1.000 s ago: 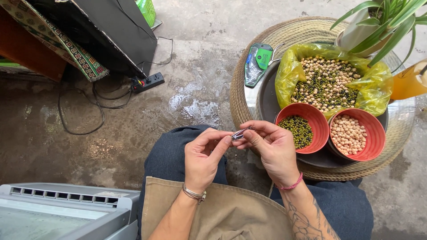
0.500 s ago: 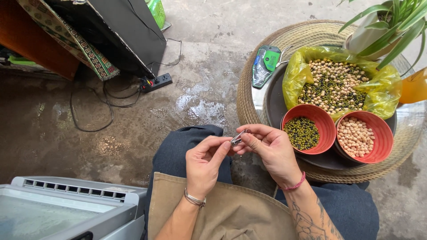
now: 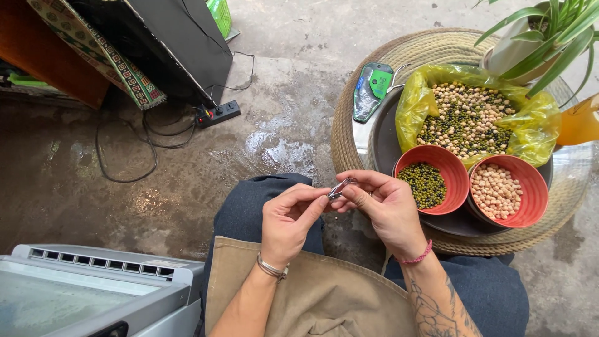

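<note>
Right hand: your right hand [image 3: 390, 209] pinches a small metal clipper [image 3: 342, 187] over your lap.
Left hand: your left hand [image 3: 288, 219] is curled narrow, fingertips at the clipper's near end, holding nothing else.
Slip risk: a loose pinch may drop the clipper onto the wet floor [image 3: 274, 140].
Elbow risk: the red bowls [image 3: 465, 187] sit just right; a bump could spill the beans.

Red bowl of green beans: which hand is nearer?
Right. The right hand sits just left of the red bowl of green beans, almost at its rim. The left hand is farther left, over the lap, beyond the small metal clipper both hands hold.
</note>
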